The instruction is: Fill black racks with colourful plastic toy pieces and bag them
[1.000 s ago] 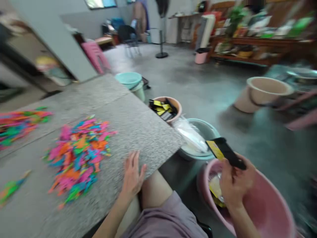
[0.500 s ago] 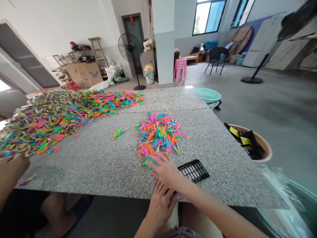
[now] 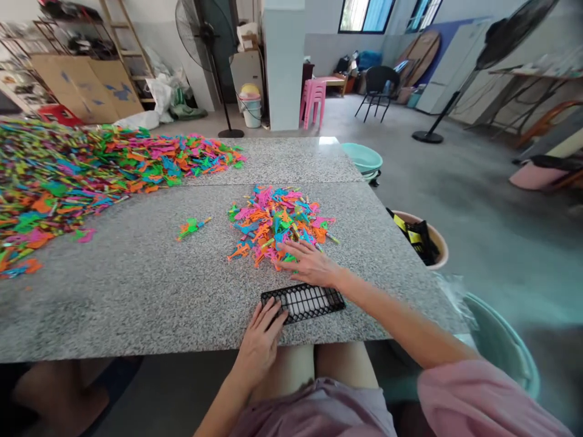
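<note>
In front of me on the speckled stone table point(image 3: 150, 303) lies a black plastic lattice tray point(image 3: 307, 301). My left hand point(image 3: 262, 340) rests on its left end, with outstretched fingers over the rim. Just behind the tray is a heap of small bright plastic pieces point(image 3: 268, 221) in pink, orange, green and blue, some with stick-like parts. My right hand point(image 3: 312, 265) reaches over the heap's front edge, its fingers apart and touching pieces there. Whether a small piece is under those fingers is hidden.
A much larger heap of similar pieces point(image 3: 91, 167) covers the table's left side. One loose piece point(image 3: 192, 226) lies between the heaps. Right of the table stand a tub of black and yellow items point(image 3: 437, 243) and a green basin point(image 3: 505, 346). Another person's leg point(image 3: 64, 388) shows lower left.
My view has shifted. The tray has slid left relative to the small heap, with my left hand on its left end. My right hand has moved farther onto the heap. The co-worker's hand left view.
</note>
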`<action>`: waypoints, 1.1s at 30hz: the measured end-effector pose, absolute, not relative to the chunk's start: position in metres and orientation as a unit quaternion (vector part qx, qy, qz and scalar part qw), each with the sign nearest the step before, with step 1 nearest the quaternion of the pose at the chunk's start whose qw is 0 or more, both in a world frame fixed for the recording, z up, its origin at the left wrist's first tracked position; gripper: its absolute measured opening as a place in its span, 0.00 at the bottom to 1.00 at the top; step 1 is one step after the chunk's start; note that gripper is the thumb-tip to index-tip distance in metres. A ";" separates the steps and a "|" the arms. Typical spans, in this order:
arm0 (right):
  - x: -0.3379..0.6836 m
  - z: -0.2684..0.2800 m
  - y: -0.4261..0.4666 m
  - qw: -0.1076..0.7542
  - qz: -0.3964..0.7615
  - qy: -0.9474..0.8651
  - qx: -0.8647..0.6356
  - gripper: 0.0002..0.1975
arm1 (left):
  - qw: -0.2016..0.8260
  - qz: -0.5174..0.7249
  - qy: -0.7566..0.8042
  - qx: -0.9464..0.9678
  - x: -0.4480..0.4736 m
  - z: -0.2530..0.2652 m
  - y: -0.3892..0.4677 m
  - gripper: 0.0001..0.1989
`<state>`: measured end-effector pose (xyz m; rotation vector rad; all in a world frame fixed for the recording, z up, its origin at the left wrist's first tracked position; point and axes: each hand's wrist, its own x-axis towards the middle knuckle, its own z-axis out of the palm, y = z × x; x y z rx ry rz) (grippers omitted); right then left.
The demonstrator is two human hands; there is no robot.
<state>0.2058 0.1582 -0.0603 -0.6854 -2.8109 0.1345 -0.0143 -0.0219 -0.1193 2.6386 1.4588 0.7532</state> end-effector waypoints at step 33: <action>0.175 -0.082 0.015 0.238 0.292 -0.781 -0.498 0.04 | 0.091 0.170 0.482 0.855 0.101 -0.153 -0.042 0.30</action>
